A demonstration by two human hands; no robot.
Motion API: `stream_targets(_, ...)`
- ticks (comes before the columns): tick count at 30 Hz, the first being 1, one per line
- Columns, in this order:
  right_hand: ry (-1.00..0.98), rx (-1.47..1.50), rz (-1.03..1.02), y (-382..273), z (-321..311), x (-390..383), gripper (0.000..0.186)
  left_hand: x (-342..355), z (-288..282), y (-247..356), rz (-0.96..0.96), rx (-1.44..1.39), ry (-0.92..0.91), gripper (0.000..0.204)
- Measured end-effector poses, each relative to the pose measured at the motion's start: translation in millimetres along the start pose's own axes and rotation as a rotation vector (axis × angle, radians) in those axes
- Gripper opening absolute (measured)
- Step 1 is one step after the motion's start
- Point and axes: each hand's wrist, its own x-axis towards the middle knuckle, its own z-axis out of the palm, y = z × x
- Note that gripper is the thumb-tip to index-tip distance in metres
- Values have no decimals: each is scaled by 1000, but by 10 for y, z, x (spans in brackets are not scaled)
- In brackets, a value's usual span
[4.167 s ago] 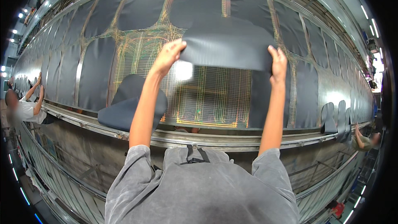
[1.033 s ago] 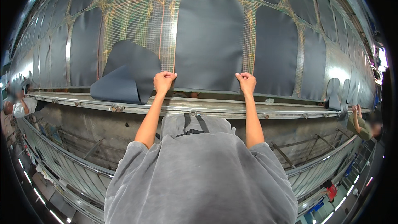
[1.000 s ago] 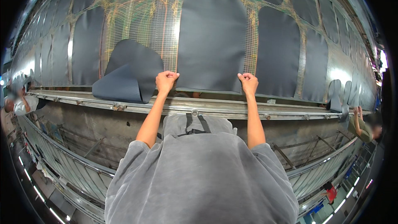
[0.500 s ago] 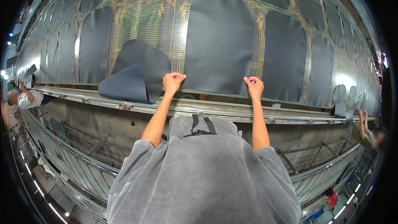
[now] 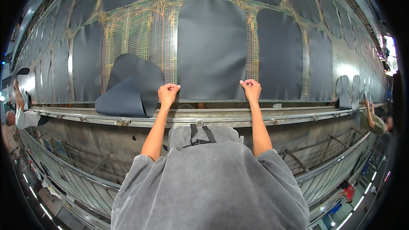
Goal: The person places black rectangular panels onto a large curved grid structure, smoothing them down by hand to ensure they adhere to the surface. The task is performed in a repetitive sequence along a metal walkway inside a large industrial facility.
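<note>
A dark grey sheet piece (image 5: 211, 49) with rounded upper corners lies flat on a long table surface (image 5: 140, 38) crossed by a fine grid of coloured lines. My left hand (image 5: 169, 90) is closed at the lower left edge of this piece, thumb and fingers pinched on it. Opposite it, my right hand (image 5: 251, 87) pinches the lower right edge the same way. Just left of my left hand, a loose dark piece (image 5: 134, 76) lies with its near corner folded over, hanging slightly over the table edge.
More dark pieces (image 5: 279, 55) line the table in rows. A metal rail (image 5: 268, 115) runs along the near edge. A co-worker in white (image 5: 27, 119) works at the left and another in olive (image 5: 368, 121) at the right, beside hanging dark pieces (image 5: 343, 93).
The piece held raised 4.2 seconds ago now lies flat, with my hands lower at its near corners. Over the last second they barely moved. The left co-worker now has a dark piece lifted.
</note>
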Motion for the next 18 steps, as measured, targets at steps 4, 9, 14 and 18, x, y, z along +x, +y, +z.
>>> stream_targets(4, -11, 7, 28, -51, -15, -18, 31, -23, 9, 6, 10, -6, 10, 20)
stream_targets(9, -52, 22, 98, -112, -64, -16, 33, 15, -27, 52, -4, 29, -29, 20)
stream_targets(14, -74, 2, 101, -169, -104, -24, 35, 66, -143, 393, 20, 131, -42, 30)
stream_targets(18, -81, 4, 113, -214, -124, -17, 35, 389, 15, 500, 116, 62, 29, 34)
